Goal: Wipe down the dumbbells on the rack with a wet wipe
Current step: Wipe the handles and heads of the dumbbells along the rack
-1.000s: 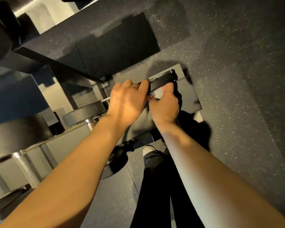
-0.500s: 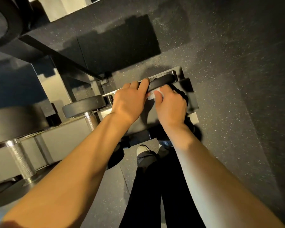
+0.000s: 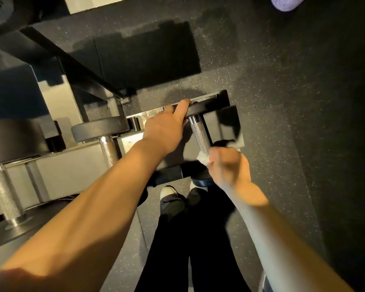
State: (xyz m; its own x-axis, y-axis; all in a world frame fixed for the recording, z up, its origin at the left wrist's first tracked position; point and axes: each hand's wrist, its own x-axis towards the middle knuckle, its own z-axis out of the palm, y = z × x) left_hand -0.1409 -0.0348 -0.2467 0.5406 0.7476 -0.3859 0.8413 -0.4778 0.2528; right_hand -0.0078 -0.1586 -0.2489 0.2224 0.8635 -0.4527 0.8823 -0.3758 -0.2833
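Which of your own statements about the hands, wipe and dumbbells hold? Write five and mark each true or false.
1. The left hand grips the far head of the end dumbbell. True.
2. The right hand holds nothing. False: it holds a white wipe.
3. The wipe sits at the near end of the knurled handle. True.
4. Both hands hold the wipe. False: only the right.
5. The neighbouring dumbbell lies on the floor. False: it rests on the rack.
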